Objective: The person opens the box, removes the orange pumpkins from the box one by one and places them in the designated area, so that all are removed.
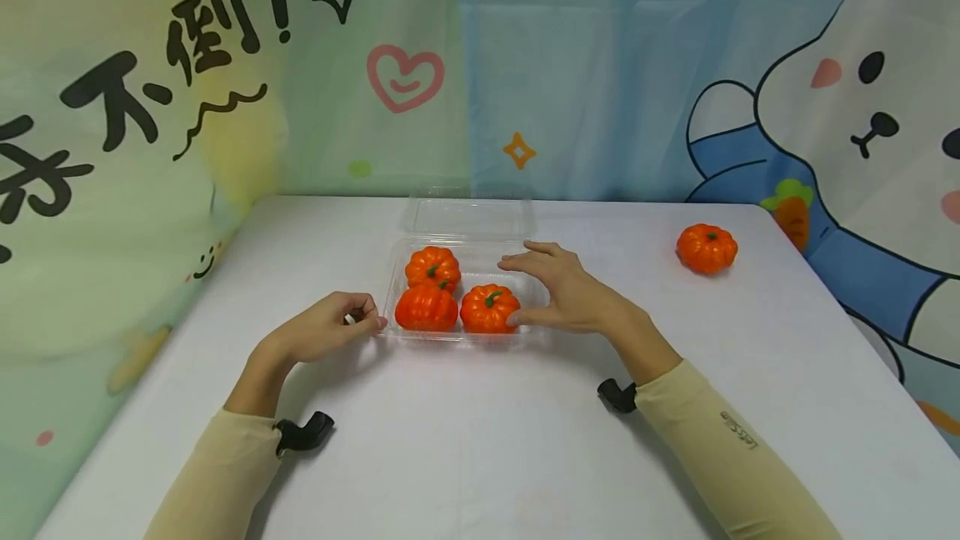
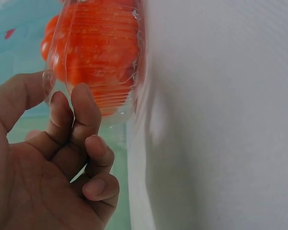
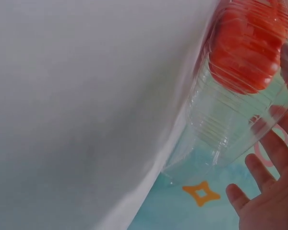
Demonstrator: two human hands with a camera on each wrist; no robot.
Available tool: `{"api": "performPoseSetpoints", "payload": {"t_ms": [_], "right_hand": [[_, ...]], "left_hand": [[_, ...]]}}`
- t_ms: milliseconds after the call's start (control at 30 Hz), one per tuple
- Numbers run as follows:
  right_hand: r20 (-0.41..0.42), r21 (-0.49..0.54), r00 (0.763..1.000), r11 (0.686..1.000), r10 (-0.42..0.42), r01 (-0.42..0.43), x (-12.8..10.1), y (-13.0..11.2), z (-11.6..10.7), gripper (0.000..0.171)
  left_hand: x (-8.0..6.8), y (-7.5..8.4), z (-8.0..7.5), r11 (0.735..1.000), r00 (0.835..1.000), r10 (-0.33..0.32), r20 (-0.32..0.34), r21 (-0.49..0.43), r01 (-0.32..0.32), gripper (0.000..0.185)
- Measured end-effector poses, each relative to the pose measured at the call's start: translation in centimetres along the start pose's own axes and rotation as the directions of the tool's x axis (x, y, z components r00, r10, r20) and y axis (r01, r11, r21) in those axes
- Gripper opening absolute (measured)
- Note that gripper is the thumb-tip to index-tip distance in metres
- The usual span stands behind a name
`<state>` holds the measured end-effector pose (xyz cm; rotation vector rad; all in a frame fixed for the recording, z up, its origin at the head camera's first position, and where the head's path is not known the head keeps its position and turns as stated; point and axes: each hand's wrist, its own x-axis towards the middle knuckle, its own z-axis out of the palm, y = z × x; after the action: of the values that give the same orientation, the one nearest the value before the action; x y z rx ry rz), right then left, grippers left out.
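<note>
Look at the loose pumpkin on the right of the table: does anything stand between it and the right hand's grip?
Nothing visible does. The loose pumpkin sits alone on the white table, with only bare tabletop between it and the right hand, which rests open at the clear tray holding three pumpkins.

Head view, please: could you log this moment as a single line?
left hand: grips clear tray left edge | right hand: open, touching front-right pumpkin | tray: three pumpkins, lid open | fourth pumpkin: on table, far right

3 pumpkins (image 1: 457, 294) in clear tray (image 1: 525, 273); left hand (image 1: 330, 327), right hand (image 1: 566, 290) at its sides; 4th pumpkin (image 1: 706, 247) apart.
</note>
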<state>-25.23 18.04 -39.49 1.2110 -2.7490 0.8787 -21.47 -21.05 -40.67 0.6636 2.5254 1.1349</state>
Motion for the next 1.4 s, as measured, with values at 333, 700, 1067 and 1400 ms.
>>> {"api": "performPoseSetpoints", "payload": {"t_ms": [333, 700, 1067, 1400], "right_hand": [[0.047, 0.001, 0.999, 1.0, 0.018, -0.018, 0.4, -0.1, 0.3, 0.075], [0.12, -0.018, 0.99, 0.997, 0.073, -0.071, 1.2, -0.9, 0.4, 0.071], [0.129, -0.038, 0.992, 0.999, 0.002, 0.003, 1.5, -0.7, 0.8, 0.061], [-0.055, 0.034, 0.984, 0.985, -0.169, 0.171, 1.2, -0.5, 0.8, 0.058]], "left_hand": [[0.1, 0.1, 0.2, 1.0, 1.0, 0.018, 0.001, 0.002, -0.018, 0.015], [0.2, 0.1, 0.1, 1.0, 1.0, 0.002, 0.0, 0.01, -0.002, 0.016], [0.2, 0.0, 0.1, 1.0, 1.0, 0.005, 0.002, -0.005, -0.005, 0.017], [-0.2, -0.1, 0.0, 1.0, 1.0, -0.01, -0.005, -0.005, 0.01, 0.018]]}}
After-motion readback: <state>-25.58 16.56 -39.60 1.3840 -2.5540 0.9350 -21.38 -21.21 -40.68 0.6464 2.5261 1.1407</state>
